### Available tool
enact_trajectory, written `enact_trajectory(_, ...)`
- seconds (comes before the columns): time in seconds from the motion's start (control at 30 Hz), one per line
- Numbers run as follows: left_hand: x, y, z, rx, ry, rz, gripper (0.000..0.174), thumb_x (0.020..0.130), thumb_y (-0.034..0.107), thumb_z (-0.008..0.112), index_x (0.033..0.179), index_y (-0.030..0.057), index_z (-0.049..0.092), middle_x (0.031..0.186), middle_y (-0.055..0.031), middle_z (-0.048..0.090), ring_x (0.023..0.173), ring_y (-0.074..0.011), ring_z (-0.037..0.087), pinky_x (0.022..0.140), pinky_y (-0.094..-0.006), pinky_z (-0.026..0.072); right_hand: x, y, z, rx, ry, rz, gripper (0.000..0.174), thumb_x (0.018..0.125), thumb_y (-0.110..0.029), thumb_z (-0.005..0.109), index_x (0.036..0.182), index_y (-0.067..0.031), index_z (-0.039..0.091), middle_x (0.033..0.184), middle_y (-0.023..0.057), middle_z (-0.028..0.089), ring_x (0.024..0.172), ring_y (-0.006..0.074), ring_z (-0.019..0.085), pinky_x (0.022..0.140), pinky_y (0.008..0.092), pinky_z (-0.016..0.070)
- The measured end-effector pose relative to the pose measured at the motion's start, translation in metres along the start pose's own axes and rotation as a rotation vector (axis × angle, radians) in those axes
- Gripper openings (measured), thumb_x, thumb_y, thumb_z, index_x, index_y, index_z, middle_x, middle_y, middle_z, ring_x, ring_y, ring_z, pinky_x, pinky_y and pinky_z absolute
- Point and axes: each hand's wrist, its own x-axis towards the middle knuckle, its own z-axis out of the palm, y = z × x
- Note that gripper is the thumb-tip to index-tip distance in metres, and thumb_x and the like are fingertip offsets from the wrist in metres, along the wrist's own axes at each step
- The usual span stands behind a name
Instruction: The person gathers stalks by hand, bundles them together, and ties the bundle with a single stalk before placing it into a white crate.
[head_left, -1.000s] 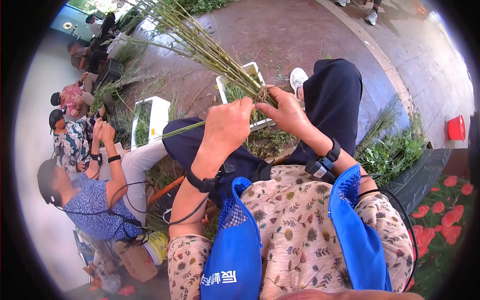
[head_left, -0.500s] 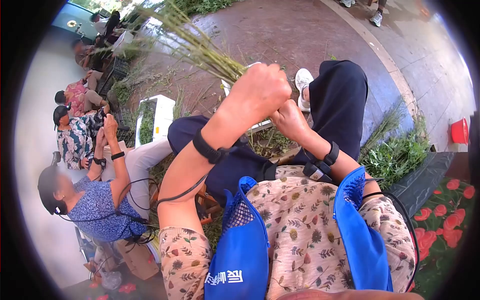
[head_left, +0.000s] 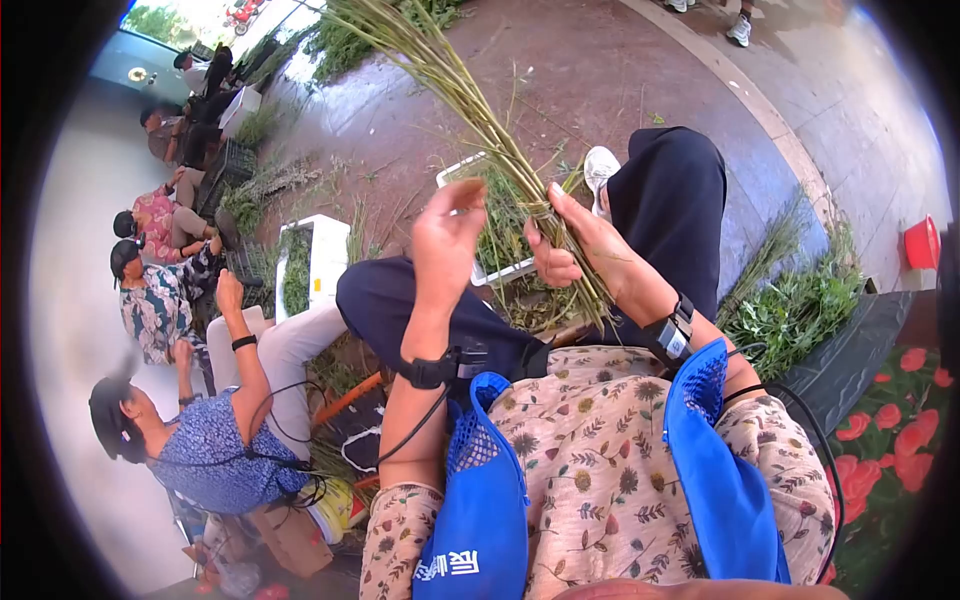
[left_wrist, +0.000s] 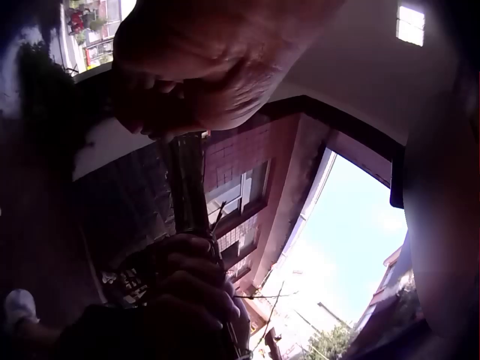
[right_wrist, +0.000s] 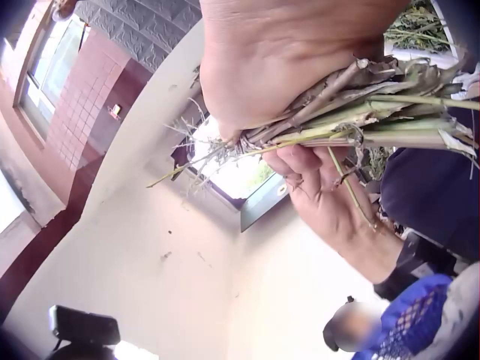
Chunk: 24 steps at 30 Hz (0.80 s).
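A long bundle of green-brown stems (head_left: 480,115) slants from the upper left down to the lap in the head view, a tie (head_left: 538,209) wrapped round it near the cut ends. My right hand (head_left: 610,245) grips the bundle at that tie, thumb on top and fingers round the stems. Left of the bundle my left hand (head_left: 447,240) is raised apart from it, fingers bent loosely, nothing visible in them. In the right wrist view the rough stem ends (right_wrist: 405,124) lie against my right hand (right_wrist: 292,60).
White crates (head_left: 322,262) with greens stand on the floor ahead and to the left. Seated people (head_left: 215,430) line the left side. A leafy pile (head_left: 790,310) lies at the right, beyond my knee, with a red bucket (head_left: 921,243) farther right.
My left hand has come away from the bundle and moved left, after crossing over near my right hand. The tie and lower stem ends now show, and the bundle stands steeper.
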Motion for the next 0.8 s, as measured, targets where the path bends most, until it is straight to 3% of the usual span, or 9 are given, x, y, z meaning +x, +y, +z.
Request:
enact_trajectory(0.1,0.003,0.018,0.031,-0.292,-0.116,0.074,0.034,0.085,-0.001,0.059,0.119,-0.0016,0.057,0.122,-0.0079,0.057,0.106,-0.0130,0.055,0.092,-0.0279,0.0445,-0.001,0.005,0.013,0.165,-0.274,0.073,0.058,0.096,-0.057,0.038,0.086,-0.0027,0.054,0.050,-0.0014,0.037,0.038,0.0088,0.033,0.038,0.0232,0.0290)
enact_trajectory(0.17,0.010,0.030,0.033,-0.173,-0.265,0.157,0.034,0.086,0.001,0.060,0.120,-0.0013,0.057,0.127,-0.0079,0.054,0.107,-0.0131,0.055,0.095,-0.0285,0.0430,-0.006,0.008,0.027,0.233,-0.323,0.103,0.059,0.096,-0.057,0.037,0.084,-0.0030,0.055,0.047,-0.0012,0.036,0.035,0.0085,0.032,0.036,0.0230,0.0275)
enact_trajectory(0.3,0.008,0.033,0.028,-0.393,-0.526,-0.173,0.030,0.090,0.006,0.057,0.119,0.0009,0.058,0.129,-0.0066,0.052,0.109,-0.0120,0.054,0.096,-0.0278,0.0423,-0.010,0.003,0.030,0.269,-0.370,0.128,0.057,0.097,-0.056,0.037,0.085,-0.0033,0.055,0.047,-0.0016,0.037,0.035,0.0082,0.033,0.036,0.0234,0.0283)
enact_trajectory(0.33,0.005,0.029,0.029,-0.430,-0.490,-0.199,0.022,0.093,0.009,0.054,0.112,0.0014,0.061,0.118,-0.0058,0.059,0.100,-0.0105,0.056,0.088,-0.0252,0.0445,-0.011,0.001,0.028,0.283,-0.378,0.131,0.057,0.097,-0.056,0.037,0.085,-0.0034,0.055,0.047,-0.0017,0.037,0.035,0.0082,0.033,0.036,0.0235,0.0285)
enact_trajectory(0.43,0.001,0.022,0.013,-0.027,-0.490,-0.020,0.021,0.096,0.013,0.051,0.110,-0.0001,0.060,0.086,-0.0003,0.061,0.079,-0.0083,0.056,0.072,-0.0237,0.0454,-0.013,-0.005,0.022,0.112,-0.257,0.091,0.056,0.096,-0.056,0.038,0.086,-0.0038,0.055,0.048,-0.0015,0.038,0.035,0.0080,0.034,0.037,0.0235,0.0286)
enact_trajectory(0.47,0.000,0.025,0.005,0.201,-0.453,0.063,0.019,0.097,0.014,0.051,0.096,-0.0006,0.063,0.077,-0.0006,0.062,0.071,-0.0080,0.054,0.064,-0.0243,0.0434,-0.015,-0.009,0.021,0.043,-0.189,0.069,0.055,0.096,-0.056,0.039,0.085,-0.0041,0.054,0.050,-0.0009,0.040,0.036,0.0078,0.034,0.037,0.0234,0.0286)
enact_trajectory(0.57,0.001,0.028,-0.019,0.343,-0.280,0.113,0.019,0.095,0.013,0.054,0.089,-0.0014,0.064,0.070,-0.0020,0.062,0.065,-0.0088,0.054,0.060,-0.0253,0.0427,-0.016,-0.017,0.019,-0.103,-0.011,0.002,0.050,0.096,-0.051,0.045,0.085,-0.0041,0.055,0.052,0.0003,0.044,0.040,0.0077,0.038,0.039,0.0233,0.0298)
enact_trajectory(0.67,-0.005,0.048,-0.013,0.523,-0.287,0.211,0.017,0.093,0.012,0.056,0.085,-0.0012,0.064,0.070,-0.0083,0.062,0.061,-0.0143,0.056,0.058,-0.0275,0.0434,-0.003,-0.008,0.012,-0.610,0.182,-0.263,0.046,0.098,-0.046,0.045,0.081,-0.0039,0.056,0.054,-0.0001,0.048,0.042,0.0074,0.042,0.041,0.0223,0.0327)
enact_trajectory(0.8,-0.008,0.047,-0.003,0.698,-0.263,0.293,0.015,0.091,0.012,0.057,0.085,0.0002,0.064,0.071,-0.0121,0.063,0.060,-0.0252,0.061,0.056,-0.0334,0.0456,0.010,0.005,-0.008,-0.947,0.411,-0.356,0.042,0.094,-0.041,0.056,0.076,-0.0031,0.056,0.055,-0.0016,0.049,0.046,0.0069,0.044,0.044,0.0247,0.0352)
